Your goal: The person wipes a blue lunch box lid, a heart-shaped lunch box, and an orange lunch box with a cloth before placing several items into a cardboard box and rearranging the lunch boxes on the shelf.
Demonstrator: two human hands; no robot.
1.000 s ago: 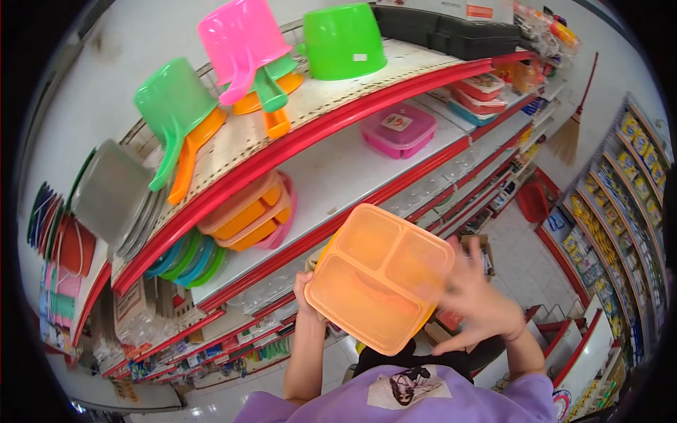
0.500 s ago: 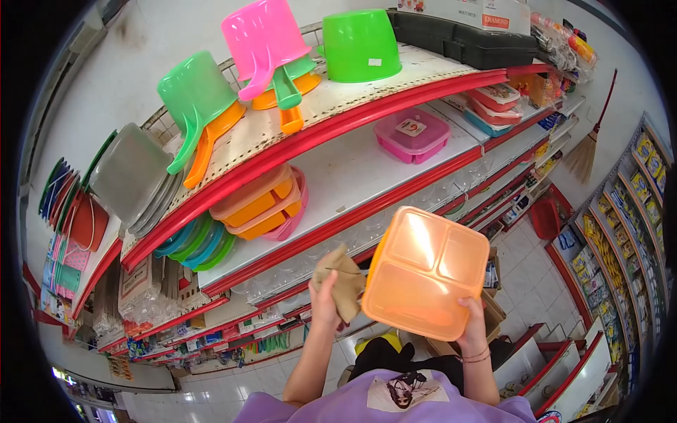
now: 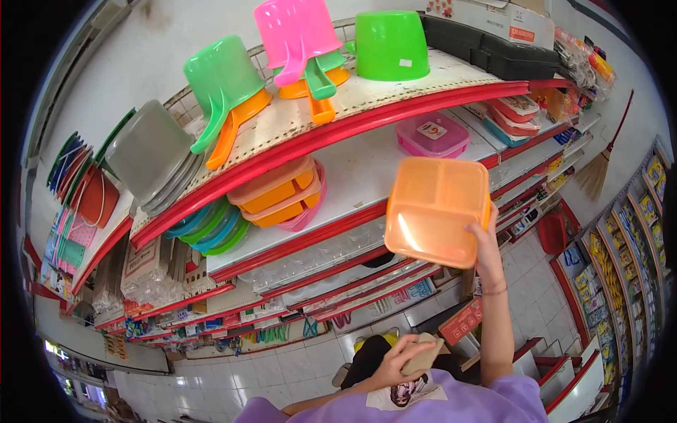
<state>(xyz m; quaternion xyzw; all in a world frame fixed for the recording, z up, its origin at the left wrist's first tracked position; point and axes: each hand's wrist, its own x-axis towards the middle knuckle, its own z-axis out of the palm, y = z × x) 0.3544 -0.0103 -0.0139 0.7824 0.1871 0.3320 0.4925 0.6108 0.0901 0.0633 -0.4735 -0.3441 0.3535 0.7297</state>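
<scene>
My right hand point(image 3: 485, 243) grips the lower right edge of an orange divided lunch box point(image 3: 437, 208), its lid facing me, raised in front of the shelf edge. The thumb lies on the lid. Close to my chest, my left hand point(image 3: 400, 361) is closed around a folded beige cloth point(image 3: 423, 354). Just behind the lunch box, on the middle shelf point(image 3: 345, 169), sits a pink lidded box point(image 3: 432, 135) with a paper label. Farther left on that shelf are stacked orange lunch boxes point(image 3: 278, 197).
Pink and green dippers point(image 3: 300, 32), a green tub point(image 3: 391, 46) and a black case point(image 3: 486, 48) stand on the top shelf. Grey trays point(image 3: 151, 151) lean at left. A broom point(image 3: 599, 166) hangs on the right wall. A red carton point(image 3: 462, 321) is below.
My right hand has lifted the lunch box up toward the shelf. My left hand, with the cloth, has dropped away from it to my chest. The view has shifted slightly.
</scene>
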